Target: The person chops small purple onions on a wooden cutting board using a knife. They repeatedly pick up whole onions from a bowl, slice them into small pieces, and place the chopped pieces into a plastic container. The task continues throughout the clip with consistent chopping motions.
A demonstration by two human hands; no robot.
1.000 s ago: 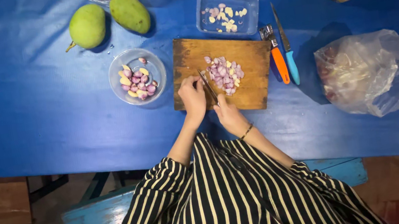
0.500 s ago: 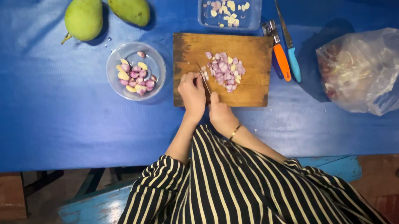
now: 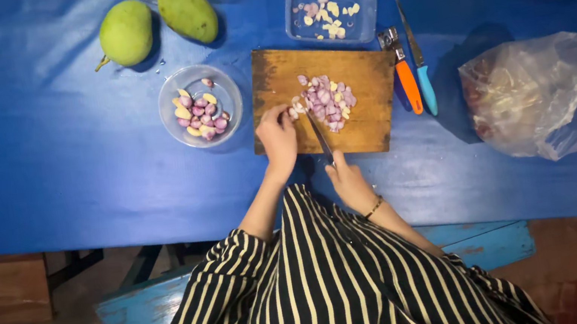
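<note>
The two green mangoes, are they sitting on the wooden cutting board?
No, the two green mangoes lie on the blue table, apart from the wooden cutting board.

Blue table [image 3: 37,161]; two green mangoes [image 3: 126,32]; black-and-cream striped sleeves [image 3: 322,286]; purple, seemingly shallot, pieces [image 3: 325,99].

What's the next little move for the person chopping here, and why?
Probably bring the knife in the right hand down on the piece that the left hand pins at the edge of the chopped shallot pile; the blade sits right beside those fingers on the cutting board.
</note>
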